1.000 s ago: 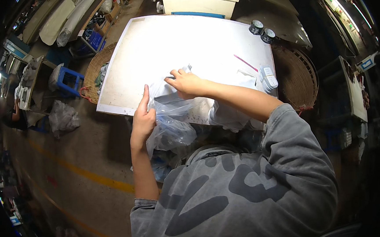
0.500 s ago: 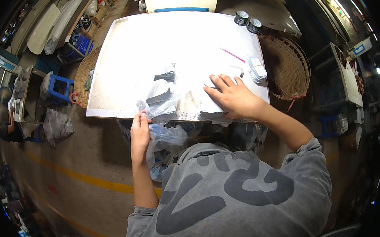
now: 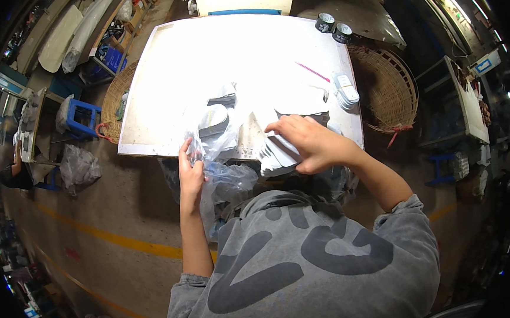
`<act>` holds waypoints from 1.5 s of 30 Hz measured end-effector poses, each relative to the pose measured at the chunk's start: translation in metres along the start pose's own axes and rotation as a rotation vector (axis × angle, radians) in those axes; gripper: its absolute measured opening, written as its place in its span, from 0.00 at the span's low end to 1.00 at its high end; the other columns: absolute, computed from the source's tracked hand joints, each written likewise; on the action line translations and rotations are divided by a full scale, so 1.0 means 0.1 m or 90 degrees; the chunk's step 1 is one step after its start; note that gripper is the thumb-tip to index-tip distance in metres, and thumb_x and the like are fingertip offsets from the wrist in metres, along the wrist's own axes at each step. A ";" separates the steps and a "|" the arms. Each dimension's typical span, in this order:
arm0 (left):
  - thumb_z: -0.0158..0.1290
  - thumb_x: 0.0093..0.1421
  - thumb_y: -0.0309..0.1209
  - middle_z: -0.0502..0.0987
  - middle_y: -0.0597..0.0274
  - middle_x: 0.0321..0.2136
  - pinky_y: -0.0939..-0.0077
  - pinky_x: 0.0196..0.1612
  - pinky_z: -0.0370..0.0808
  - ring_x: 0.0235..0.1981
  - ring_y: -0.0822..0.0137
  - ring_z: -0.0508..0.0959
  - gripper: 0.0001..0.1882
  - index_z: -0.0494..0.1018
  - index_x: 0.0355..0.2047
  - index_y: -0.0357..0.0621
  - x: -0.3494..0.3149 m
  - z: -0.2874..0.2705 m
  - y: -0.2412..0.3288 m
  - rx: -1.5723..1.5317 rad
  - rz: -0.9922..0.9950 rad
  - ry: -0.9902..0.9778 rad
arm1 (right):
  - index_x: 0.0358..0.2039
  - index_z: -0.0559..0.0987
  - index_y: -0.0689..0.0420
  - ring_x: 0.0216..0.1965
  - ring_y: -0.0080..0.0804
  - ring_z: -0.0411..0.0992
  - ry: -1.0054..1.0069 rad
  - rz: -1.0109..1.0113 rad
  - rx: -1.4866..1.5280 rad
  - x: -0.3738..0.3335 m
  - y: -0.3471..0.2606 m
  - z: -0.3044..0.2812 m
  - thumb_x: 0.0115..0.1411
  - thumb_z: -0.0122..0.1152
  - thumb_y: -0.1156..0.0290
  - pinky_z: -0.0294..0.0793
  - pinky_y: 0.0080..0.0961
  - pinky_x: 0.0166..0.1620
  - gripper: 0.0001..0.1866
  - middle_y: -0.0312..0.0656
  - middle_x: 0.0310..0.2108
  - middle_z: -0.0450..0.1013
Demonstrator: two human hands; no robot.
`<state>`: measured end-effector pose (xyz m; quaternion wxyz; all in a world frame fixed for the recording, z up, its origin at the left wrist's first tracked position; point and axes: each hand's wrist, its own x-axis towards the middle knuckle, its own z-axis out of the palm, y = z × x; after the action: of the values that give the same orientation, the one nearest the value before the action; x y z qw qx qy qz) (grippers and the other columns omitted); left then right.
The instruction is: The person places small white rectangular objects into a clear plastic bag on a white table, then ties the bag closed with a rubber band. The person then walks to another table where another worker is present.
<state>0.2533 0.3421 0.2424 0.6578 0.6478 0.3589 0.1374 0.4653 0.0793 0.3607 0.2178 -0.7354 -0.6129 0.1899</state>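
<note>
My left hand (image 3: 191, 172) holds the edge of a clear plastic bag (image 3: 229, 175) at the near edge of the white-topped table. Inside or against that bag stands a stack of flat, round-ended pale pieces (image 3: 212, 117) with grey sides; the glare hides exactly how the film lies. Closed around a second stack of flat pieces (image 3: 280, 157), my right hand (image 3: 313, 143) tilts it at the table's front edge, its layers fanned. Beyond that hand lies another stack (image 3: 298, 106), washed out by light. Farther left, a small stack (image 3: 224, 96) sits behind the bagged one.
Rounded pieces (image 3: 345, 92) are piled at the table's right edge, near a pink pen-like stick (image 3: 313, 72). Two black tape rolls (image 3: 342, 33) occupy the far right corner. Wicker baskets (image 3: 389, 90) flank the table; a blue stool (image 3: 81, 119) stands left.
My right hand has gone from lying flat on the stack to gripping it, drawing it nearer and tipping it up. The left hand's fingers have shifted slightly on the bag.
</note>
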 end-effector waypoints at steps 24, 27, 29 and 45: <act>0.38 0.65 0.17 0.67 0.70 0.21 0.79 0.33 0.77 0.24 0.77 0.73 0.43 0.50 0.81 0.53 0.16 -0.14 -0.22 -0.013 0.124 0.010 | 0.76 0.59 0.44 0.55 0.75 0.76 0.104 0.185 0.143 1.43 0.31 1.76 0.52 0.82 0.56 0.79 0.53 0.59 0.55 0.77 0.57 0.65; 0.39 0.63 0.17 0.71 0.68 0.22 0.78 0.32 0.76 0.22 0.77 0.72 0.43 0.55 0.80 0.52 0.03 -0.09 0.07 0.088 0.154 0.065 | 0.73 0.65 0.40 0.52 0.76 0.77 0.073 0.212 0.129 1.47 0.23 1.63 0.53 0.81 0.55 0.81 0.53 0.55 0.49 0.77 0.56 0.65; 0.39 0.61 0.16 0.74 0.68 0.25 0.80 0.31 0.75 0.22 0.79 0.69 0.43 0.59 0.79 0.50 -0.07 -0.02 0.27 0.152 0.165 0.098 | 0.72 0.66 0.42 0.52 0.76 0.77 0.073 0.225 0.118 1.50 0.20 1.57 0.51 0.82 0.56 0.82 0.52 0.55 0.50 0.76 0.56 0.65; 0.40 0.66 0.18 0.75 0.65 0.25 0.78 0.37 0.76 0.28 0.77 0.77 0.27 0.79 0.62 0.37 -0.27 -0.14 0.59 0.146 0.196 0.076 | 0.65 0.75 0.48 0.62 0.54 0.65 0.230 0.047 -0.167 1.92 0.06 1.64 0.57 0.72 0.45 0.66 0.58 0.62 0.38 0.58 0.60 0.67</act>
<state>0.2416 0.3423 0.3076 0.5282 0.7565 0.3075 0.2328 0.4150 0.2815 0.2186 0.2195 -0.8013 -0.5562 -0.0186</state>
